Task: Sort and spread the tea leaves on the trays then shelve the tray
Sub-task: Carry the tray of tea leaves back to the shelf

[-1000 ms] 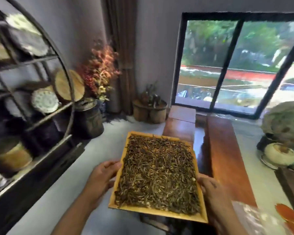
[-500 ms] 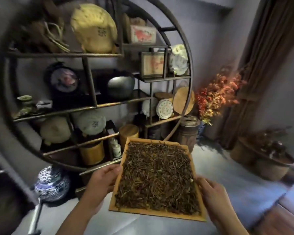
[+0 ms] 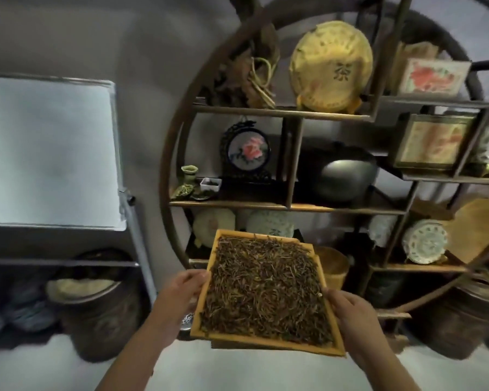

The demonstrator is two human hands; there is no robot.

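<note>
We find the wooden tray [image 3: 267, 344] at the lower centre of the frame, carried in the air and loaded with an even layer of dark tea leaves [image 3: 263, 286] reaching close to all 4 rims. The left hand [image 3: 181, 294] grips the left rim, fingers curled over its edge; the right hand [image 3: 350, 313] grips the right rim likewise. Both holds sit about midway along the sides, which we judge sound for balance.

We judge the step in hand to be shelving. The tray should be kept level, since the rims look shallow and any tilt would likely spill leaves. The metal rack [image 3: 51, 153] at the upper left shows a flat, bare-looking top shelf, and we judge it the likely destination; the tray would have to rise and travel left, entering short edge first.

Other items: a round wooden display shelf [image 3: 170, 153] fills the centre and right of the frame, holding a wrapped tea cake [image 3: 332, 66], a framed embroidered flower [image 3: 249, 149], a dark pot [image 3: 346, 170] and small dishes. A brown barrel [image 3: 102, 309] stands at the lower left below the rack.

Obstructions: the rack's upright post [image 3: 141, 249] and the display shelf's curved rim stand close together, beside the tray's path.
</note>
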